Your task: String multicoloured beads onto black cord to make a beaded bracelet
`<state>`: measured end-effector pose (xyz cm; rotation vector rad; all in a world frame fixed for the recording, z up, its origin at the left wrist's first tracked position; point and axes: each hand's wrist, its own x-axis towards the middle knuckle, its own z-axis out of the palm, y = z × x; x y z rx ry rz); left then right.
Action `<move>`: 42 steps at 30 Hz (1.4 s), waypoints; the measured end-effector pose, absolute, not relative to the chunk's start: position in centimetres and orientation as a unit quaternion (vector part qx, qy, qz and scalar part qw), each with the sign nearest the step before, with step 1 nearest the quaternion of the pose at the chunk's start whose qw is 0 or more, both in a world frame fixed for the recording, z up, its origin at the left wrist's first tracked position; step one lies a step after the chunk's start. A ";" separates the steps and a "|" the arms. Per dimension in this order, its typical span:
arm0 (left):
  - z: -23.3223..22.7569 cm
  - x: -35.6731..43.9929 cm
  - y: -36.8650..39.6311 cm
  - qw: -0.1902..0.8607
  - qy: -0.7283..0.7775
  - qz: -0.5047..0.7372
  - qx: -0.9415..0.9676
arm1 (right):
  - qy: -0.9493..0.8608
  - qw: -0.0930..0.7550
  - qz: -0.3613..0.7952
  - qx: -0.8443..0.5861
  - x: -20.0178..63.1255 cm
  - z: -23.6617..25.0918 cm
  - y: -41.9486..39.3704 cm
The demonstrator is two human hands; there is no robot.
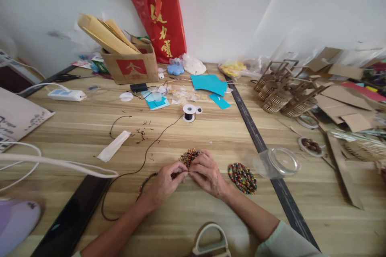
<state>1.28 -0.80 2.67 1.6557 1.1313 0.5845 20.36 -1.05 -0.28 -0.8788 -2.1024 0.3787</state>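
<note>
My left hand [169, 180] and my right hand [208, 173] meet above the table, thumbs and forefingers pinched close together on a thin bead cord. What lies right between the fingertips is too small to make out. A strand of multicoloured beads [146, 182] trails out to the left from behind my left hand. Just beyond the fingers lies a heap of beaded strands [189, 156], partly hidden by my right hand. Another coiled pile of beads [242, 178] rests right of my right wrist. Dark cord [146, 153] runs from a white spool [189, 113] and loops toward my left forearm.
Cord snippets [141, 134] and a white paper strip [113, 146] lie left. A clear plastic container [279, 162] and wooden baskets [279, 94] stand right. Blue cards [209, 84], a cardboard box [132, 66] and a red bag [164, 20] are behind. A pale loop handle [211, 233] is nearest me.
</note>
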 end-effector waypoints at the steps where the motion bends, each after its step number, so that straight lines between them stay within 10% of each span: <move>1: 2.6 1.3 -0.8 0.498 0.472 0.243 0.686 | -0.834 0.402 0.149 -0.347 20.4 -0.3 -1.1; 42: 2.6 1.2 -0.8 0.440 0.466 0.309 0.702 | -0.805 0.439 0.228 -0.327 20.2 -1.1 -0.9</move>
